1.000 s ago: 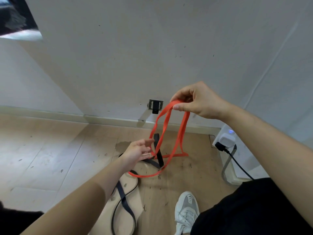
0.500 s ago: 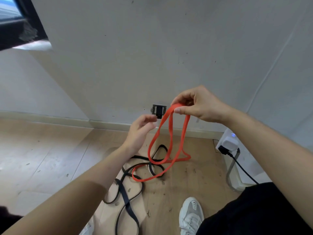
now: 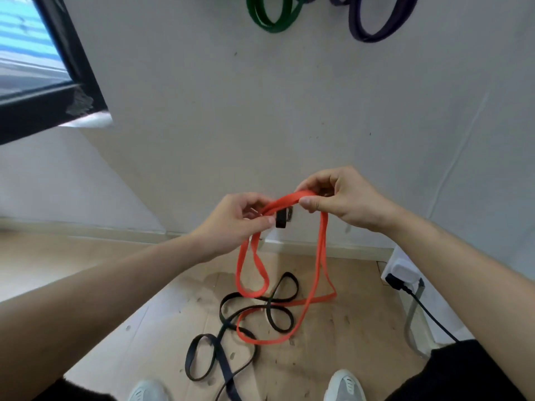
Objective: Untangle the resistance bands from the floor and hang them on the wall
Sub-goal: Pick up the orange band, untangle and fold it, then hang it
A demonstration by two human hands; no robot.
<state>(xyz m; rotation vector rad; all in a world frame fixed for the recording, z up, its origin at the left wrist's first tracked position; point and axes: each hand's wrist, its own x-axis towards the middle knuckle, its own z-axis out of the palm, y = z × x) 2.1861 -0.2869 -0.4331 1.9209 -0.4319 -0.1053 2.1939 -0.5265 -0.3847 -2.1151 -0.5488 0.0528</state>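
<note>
- Left hand [image 3: 237, 218]: thumb and fingers curled, pinching the orange band [image 3: 286, 200] at its raised end; right hand [image 3: 338, 198]: thumb and forefinger pinching the same band just beside it, with a short flat stretch between the two grips.
- Location of the orange band: upper part held in front of the wall [image 3: 260, 111]; two loops hang below the hands; the lowest loop lies on the floor [image 3: 347, 328], crossing the black bands [image 3: 221, 306].
- Handling, as we judge it: light, limp, flat and elastic; it sags under its own weight and will stretch rather than slide if a loop snags; the surface looks matt, so a pinch grip should hold.
- Where to take hold: on the flat faces near the top, hands apart, so that the loop opens and twists show.
- Risk: we cannot tell whether the orange loop passes through the black bands or only lies over them; a lift may drag them along.
- Edges nearby: a small black fitting [image 3: 280, 219] low on the wall behind the hands could catch a strand; a plug [image 3: 402, 273] and its cable [image 3: 428, 314] lie to the right.
- Open room: the wall is bare above the hands up to the green band [image 3: 272, 26] and the purple band [image 3: 373, 34], both already hung; a window frame [image 3: 75, 53] bounds the left.
</note>
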